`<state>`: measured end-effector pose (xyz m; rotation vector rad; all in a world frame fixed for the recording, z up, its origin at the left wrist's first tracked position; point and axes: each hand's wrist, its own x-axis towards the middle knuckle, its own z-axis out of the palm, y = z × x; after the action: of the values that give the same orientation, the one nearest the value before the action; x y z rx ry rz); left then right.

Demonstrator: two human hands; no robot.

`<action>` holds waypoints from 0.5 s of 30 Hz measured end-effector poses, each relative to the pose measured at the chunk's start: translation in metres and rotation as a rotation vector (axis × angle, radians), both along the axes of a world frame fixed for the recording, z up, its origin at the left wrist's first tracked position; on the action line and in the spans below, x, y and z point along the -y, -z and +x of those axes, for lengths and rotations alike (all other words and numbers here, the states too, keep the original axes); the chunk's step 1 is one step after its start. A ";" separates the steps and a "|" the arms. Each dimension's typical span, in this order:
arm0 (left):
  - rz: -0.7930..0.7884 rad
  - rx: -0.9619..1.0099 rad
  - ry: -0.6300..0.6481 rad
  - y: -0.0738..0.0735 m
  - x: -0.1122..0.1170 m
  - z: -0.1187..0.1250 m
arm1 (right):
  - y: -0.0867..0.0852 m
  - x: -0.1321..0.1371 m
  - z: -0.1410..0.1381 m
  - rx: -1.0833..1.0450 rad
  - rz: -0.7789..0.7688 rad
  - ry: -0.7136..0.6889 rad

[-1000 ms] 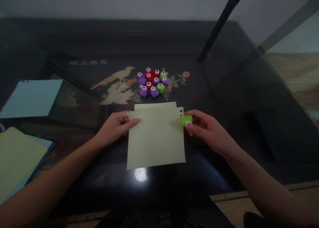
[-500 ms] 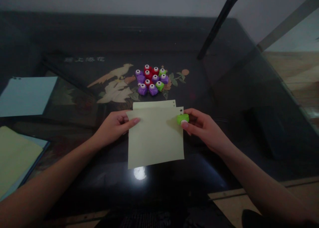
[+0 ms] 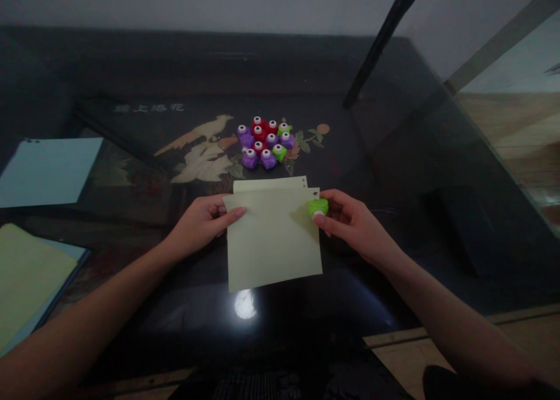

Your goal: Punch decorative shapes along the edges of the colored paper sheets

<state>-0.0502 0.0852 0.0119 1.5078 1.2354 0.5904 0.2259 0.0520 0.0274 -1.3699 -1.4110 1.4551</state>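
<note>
A pale yellow sheet of paper is held over the dark glass table, with a second yellow sheet lying just behind it. My left hand pinches the sheet's upper left corner. My right hand grips a small green paper punch set on the sheet's right edge near the top corner. A small punched star hole shows just above the punch.
A cluster of several purple, red and green punches sits further back on the table's bird inlay. A light blue sheet and a yellow-and-blue paper stack lie at the left. A dark slanted bar rises at the right.
The green punch in my right hand has slid a little inward and up along the sheet's right edge. My left hand has kept its hold on the sheet.
</note>
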 end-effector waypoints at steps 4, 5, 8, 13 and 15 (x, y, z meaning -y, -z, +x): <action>0.015 -0.017 0.009 0.001 0.000 0.000 | 0.001 0.000 0.000 -0.007 -0.023 -0.002; 0.023 -0.021 0.013 0.001 0.000 0.000 | 0.001 -0.001 0.000 -0.010 -0.023 -0.002; 0.033 -0.028 0.016 0.001 0.000 0.000 | 0.002 -0.001 0.000 -0.012 -0.027 0.001; 0.000 -0.011 0.008 0.002 0.000 -0.001 | 0.001 -0.002 -0.001 -0.003 -0.035 0.009; -0.003 -0.014 0.005 0.002 0.000 -0.002 | 0.000 -0.002 -0.001 -0.001 -0.038 0.008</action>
<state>-0.0518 0.0855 0.0094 1.5147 1.2427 0.5751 0.2248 0.0543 0.0270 -1.3958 -1.3825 1.4843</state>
